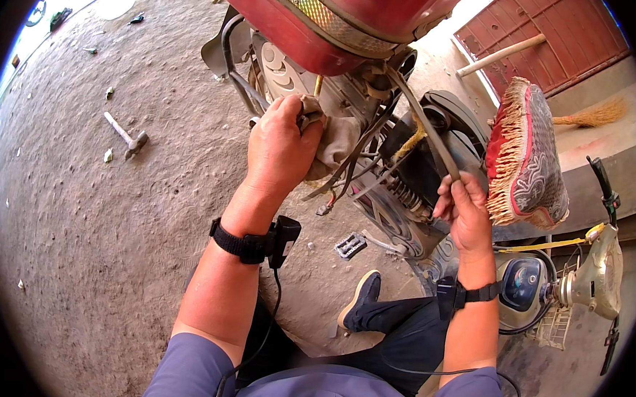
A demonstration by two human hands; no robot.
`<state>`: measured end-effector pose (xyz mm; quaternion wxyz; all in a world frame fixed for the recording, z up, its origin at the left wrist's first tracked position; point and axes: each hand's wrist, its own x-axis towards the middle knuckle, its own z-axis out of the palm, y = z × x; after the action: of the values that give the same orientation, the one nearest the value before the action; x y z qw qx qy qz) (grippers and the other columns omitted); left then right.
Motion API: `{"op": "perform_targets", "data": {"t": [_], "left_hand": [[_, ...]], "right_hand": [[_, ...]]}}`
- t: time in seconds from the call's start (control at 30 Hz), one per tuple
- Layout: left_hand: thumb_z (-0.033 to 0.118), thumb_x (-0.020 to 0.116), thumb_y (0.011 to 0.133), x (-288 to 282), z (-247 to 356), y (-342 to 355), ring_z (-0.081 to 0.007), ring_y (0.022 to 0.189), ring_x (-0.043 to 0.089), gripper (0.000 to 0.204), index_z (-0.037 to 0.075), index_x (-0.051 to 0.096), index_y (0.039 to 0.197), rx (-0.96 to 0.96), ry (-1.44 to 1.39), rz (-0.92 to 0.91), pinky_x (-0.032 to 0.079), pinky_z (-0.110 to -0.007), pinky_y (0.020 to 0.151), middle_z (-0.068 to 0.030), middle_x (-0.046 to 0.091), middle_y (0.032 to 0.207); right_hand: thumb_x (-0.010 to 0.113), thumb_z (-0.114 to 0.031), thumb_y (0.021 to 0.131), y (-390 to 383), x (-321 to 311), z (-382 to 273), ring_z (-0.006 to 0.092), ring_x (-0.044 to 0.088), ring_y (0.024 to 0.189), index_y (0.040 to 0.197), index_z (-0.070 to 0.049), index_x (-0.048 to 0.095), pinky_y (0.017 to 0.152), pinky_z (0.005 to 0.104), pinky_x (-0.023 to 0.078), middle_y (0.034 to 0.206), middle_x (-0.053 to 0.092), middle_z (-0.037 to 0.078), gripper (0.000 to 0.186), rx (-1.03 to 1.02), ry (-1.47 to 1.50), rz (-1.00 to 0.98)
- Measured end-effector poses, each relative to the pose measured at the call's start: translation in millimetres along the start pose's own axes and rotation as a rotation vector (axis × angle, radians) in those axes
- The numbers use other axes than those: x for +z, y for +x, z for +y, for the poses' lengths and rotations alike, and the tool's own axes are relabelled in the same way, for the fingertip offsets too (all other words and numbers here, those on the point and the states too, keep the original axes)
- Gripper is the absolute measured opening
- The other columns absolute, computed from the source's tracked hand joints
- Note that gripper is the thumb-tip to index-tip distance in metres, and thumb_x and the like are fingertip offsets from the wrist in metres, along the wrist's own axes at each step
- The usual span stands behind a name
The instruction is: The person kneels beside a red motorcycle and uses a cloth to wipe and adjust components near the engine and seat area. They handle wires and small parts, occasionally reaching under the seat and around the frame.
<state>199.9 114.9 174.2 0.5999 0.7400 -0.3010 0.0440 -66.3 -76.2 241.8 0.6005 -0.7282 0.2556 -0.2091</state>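
Observation:
My left hand (283, 144) is closed on a crumpled grey-brown cloth (339, 143) beside the rear of an electric scooter (279, 65). My right hand (469, 211) pinches the lower end of a long, flat brown strap (433, 133). That strap runs taut up to the scooter's rear, just under a red box (306, 34) with a reflective band. Between my hands, loose dark wires and straps (357, 153) hang down near a coil spring (408, 197). A fringed seat cover (532, 157) lies over the raised seat, right of my right hand.
On the rough ground to the left lies a hammer (136, 144). The scooter's pedal (350, 246) sticks out near my shoe (364, 301). Its handlebar (591, 273) stands at the right. Behind are a broom (596, 114) and a red metal door (550, 38).

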Motion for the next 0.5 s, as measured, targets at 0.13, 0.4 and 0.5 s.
{"op": "perform_targets", "data": {"t": [0.13, 0.4, 0.5], "left_hand": [[0.018, 0.075, 0.087, -3, 1, -1, -0.0375, 0.092, 0.069, 0.022, 0.003, 0.067, 0.099, -0.026, 0.046, -0.020, 0.054, -0.042, 0.080, -0.0173, 0.070, 0.099], [0.020, 0.075, 0.085, -1, 3, -1, -0.0408, 0.092, 0.066, 0.022, 0.003, 0.064, 0.095, -0.024, -0.019, 0.003, 0.053, -0.046, 0.078, -0.0176, 0.068, 0.098], [0.021, 0.075, 0.085, -1, 3, -2, -0.0405, 0.093, 0.067, 0.023, 0.003, 0.064, 0.096, -0.010, -0.005, 0.005, 0.054, -0.046, 0.078, -0.0175, 0.068, 0.099]], "right_hand": [[0.055, -0.019, 0.103, -17, 11, 5, 0.0099, 0.068, 0.079, 0.114, -0.006, 0.071, 0.061, 0.0218, 0.047, 0.121, 0.070, 0.006, 0.023, 0.032, -0.041, -0.003], [0.061, -0.010, 0.091, -16, 20, 32, 0.0293, 0.070, 0.096, 0.105, 0.003, 0.072, 0.086, 0.0355, 0.055, 0.122, 0.066, 0.016, 0.022, -0.326, -0.859, -0.267], [0.067, -0.011, 0.090, -6, 46, 13, 0.0355, 0.067, 0.102, 0.103, 0.000, 0.072, 0.093, 0.0415, 0.053, 0.109, 0.070, 0.017, 0.018, -0.412, -0.890, -0.093]]}}
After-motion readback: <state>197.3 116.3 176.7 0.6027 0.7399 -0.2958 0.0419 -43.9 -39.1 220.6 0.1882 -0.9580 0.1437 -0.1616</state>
